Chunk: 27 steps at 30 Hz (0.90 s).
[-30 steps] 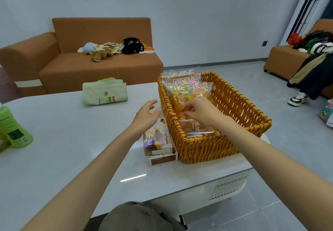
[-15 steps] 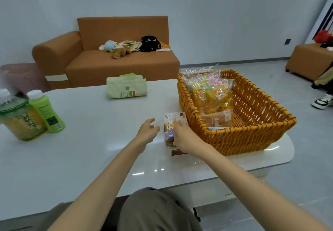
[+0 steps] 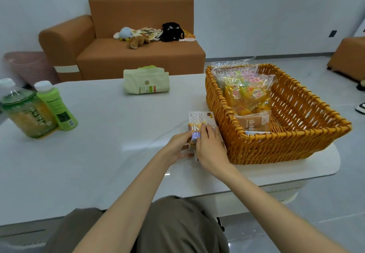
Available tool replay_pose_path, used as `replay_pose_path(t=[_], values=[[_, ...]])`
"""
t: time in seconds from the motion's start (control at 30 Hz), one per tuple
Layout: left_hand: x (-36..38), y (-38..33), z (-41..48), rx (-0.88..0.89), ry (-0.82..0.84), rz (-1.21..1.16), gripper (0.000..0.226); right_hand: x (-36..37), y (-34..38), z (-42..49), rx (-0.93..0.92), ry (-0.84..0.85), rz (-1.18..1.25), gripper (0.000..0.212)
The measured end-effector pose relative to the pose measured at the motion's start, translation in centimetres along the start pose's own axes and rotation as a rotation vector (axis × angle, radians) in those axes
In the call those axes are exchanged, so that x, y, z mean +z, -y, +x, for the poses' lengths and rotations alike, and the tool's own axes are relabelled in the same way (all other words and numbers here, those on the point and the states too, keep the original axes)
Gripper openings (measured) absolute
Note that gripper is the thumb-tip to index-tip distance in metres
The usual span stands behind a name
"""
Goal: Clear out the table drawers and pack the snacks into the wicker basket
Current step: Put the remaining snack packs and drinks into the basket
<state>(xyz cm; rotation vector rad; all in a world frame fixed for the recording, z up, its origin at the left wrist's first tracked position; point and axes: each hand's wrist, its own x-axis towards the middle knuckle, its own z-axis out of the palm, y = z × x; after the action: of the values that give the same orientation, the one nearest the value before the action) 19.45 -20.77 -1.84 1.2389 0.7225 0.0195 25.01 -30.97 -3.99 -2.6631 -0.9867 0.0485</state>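
The snack box lies on the white table just beside the wicker basket; the left hand grips its left edge; the right hand lies over it, grip unclear.

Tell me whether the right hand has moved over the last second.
Yes. The right hand was inside the wicker basket; now it is outside it, on the snack box that lies on the table beside the basket.
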Motion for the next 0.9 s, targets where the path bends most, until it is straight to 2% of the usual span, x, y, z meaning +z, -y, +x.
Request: replay_pose_path(t=[0.17,0.3,0.53,0.73,0.8,0.9], values=[[-0.5,0.1,-0.1,-0.004,0.001,-0.002,0.017,0.3,0.2,-0.3,-0.016,-0.018,0.072,0.055],[-0.7,0.1,0.0,-0.006,0.006,0.028,0.024,0.3,-0.8,-1.4,-0.001,-0.11,0.142,0.053],[-0.4,0.0,-0.2,0.015,-0.02,0.066,0.017,0.4,-1.5,-2.8,-0.039,-0.093,0.288,0.054],[-3.1,-0.4,-1.9,0.029,-0.058,0.121,0.016,0.9,0.2,-3.5,-0.117,0.003,0.426,0.054],[-4.5,-0.3,-2.7,0.022,-0.077,0.138,0.016,0.7,0.9,-4.0,-0.157,0.025,0.469,0.049],[-7.0,0.1,-4.1,-0.013,-0.092,0.155,0.013,-0.1,1.7,-4.3,-0.138,0.052,0.595,0.028]])
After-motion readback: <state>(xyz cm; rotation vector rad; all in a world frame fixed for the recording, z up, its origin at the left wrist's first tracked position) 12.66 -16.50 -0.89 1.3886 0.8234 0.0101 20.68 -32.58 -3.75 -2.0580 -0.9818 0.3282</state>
